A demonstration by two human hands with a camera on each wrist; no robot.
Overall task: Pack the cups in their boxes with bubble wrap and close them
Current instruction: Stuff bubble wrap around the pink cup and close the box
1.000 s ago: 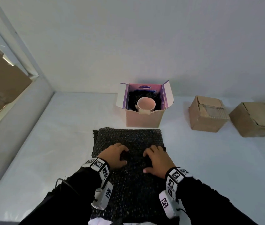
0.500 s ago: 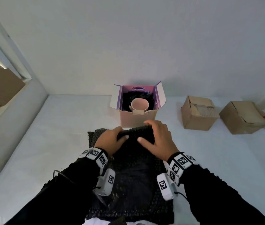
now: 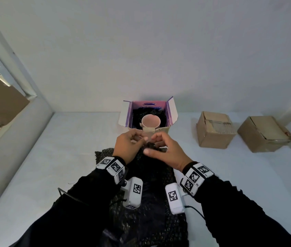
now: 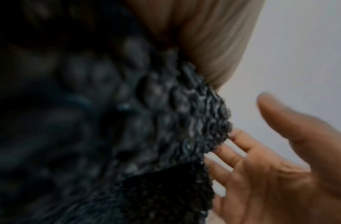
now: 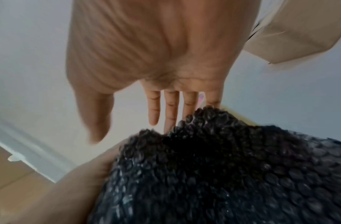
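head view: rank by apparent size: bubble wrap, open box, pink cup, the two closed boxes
1. bubble wrap, largest, though nearest the camera and partly hidden by the arms
2. open box, flaps included
3. the two closed boxes, the left closed box and the right closed box: look alike, not ranked
4. pink cup, smallest

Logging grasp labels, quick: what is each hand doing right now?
Left hand: holding the lifted edge of the bubble wrap.
Right hand: open, fingers touching the wrap's edge, not gripping.
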